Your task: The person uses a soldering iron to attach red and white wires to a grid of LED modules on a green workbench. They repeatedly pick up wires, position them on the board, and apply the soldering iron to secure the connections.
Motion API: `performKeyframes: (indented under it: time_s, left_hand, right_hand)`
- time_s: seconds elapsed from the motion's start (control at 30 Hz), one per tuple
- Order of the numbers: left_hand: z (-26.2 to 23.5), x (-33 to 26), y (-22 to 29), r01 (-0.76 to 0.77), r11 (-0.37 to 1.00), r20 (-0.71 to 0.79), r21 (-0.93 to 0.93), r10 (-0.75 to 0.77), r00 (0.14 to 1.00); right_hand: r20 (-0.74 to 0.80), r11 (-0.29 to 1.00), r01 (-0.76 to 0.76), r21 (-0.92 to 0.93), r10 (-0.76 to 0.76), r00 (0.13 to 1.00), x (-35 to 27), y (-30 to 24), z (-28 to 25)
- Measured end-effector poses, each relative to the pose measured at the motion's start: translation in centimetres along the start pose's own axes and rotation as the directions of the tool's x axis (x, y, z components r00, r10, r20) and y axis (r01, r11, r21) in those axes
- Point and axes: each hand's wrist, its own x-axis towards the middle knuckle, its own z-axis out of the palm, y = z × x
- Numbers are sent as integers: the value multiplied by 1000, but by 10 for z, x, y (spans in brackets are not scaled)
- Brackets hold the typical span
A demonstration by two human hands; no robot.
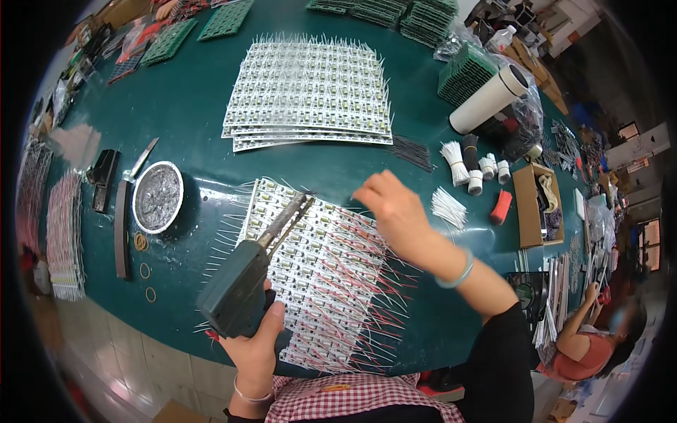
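My left hand (257,345) is wrapped round the handle of a dark soldering gun (236,285). The gun's long metal tip reaches over the upper part of a white circuit board panel (300,282) lying in front of me. Rows of small components cover this panel, and red and white wires (370,278) stick out across its right side. My right hand (396,211) is over the panel's upper right edge, fingers pinched together. Whatever is between those fingertips is too small to make out. A cut bunch of white wires (449,206) lies to the right of that hand.
Farther back lies a stack of white panels (310,92) beside black wires (411,151). A grey-filled bowl (137,204) and rubber bands (145,271) are at left. At right are a white bottle (486,101), wire bundles (453,162), a cardboard box (525,204) and a seated person (589,349).
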Motion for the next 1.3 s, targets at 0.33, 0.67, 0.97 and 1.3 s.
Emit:
performKeyframes:
  time_s: [0.33, 0.67, 0.97, 1.3]
  left_hand:
    - [1, 5, -27, -17, 971, 75, 236, -1, 997]
    - [10, 15, -36, -240, 883, 158, 404, 191, 969]
    - [13, 20, -40, -332, 811, 266, 481, 226, 937]
    - [17, 19, -38, -283, 828, 230, 483, 192, 954]
  right_hand:
    - [-180, 985, -48, 168, 79, 981, -17, -35, 42]
    - [-168, 988, -31, 148, 56, 984, -16, -36, 38]
    - [-144, 987, -39, 153, 61, 988, -16, -35, 37]
    - [-151, 990, -36, 136, 57, 987, -15, -35, 38]
